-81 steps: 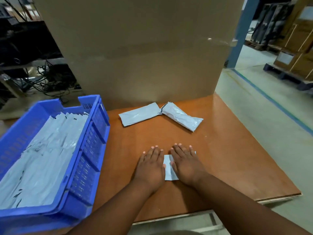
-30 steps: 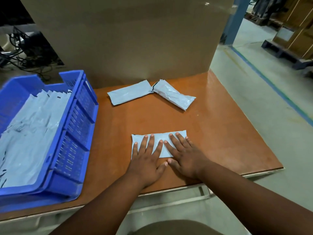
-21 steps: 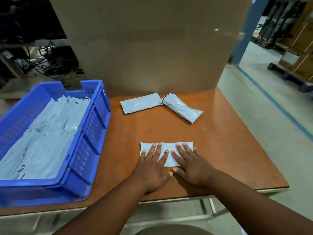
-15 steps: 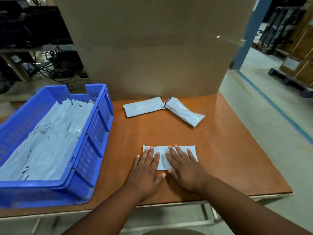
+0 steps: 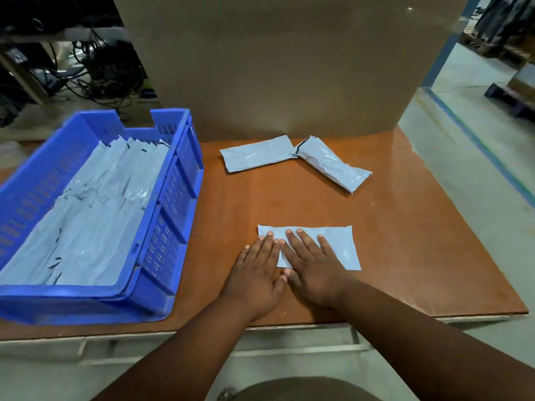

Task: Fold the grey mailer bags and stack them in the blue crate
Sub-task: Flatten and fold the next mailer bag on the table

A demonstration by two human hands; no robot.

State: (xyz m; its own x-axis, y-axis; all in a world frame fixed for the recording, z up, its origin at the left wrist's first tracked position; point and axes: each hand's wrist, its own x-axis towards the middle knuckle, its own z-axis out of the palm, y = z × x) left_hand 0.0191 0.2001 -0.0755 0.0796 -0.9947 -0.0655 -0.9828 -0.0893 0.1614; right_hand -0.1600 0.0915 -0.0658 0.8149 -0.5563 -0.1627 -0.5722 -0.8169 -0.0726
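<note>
Midway: blue crate (image 5: 173,180) holds many folded bags (image 5: 95,215); flat left hand (image 5: 254,273) and right hand (image 5: 315,270), grasping nothing, press one mailer (image 5: 338,244) on the desk (image 5: 405,241), two more bags (image 5: 292,160) waiting.

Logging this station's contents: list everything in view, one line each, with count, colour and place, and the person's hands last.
Mailer under the hands: one, grey, table front centre.
Flat mailer: one, grey, table back centre.
Puffy mailer: one, grey, right of the flat one.
Stacked mailers: many, grey, inside the crate.
Crate: one, blue, table's left side.
Table: one, brown.
Cardboard box: one, tan, behind the table.
Left hand: flat on the mailer's left end.
Right hand: flat on the mailer's middle.
</note>
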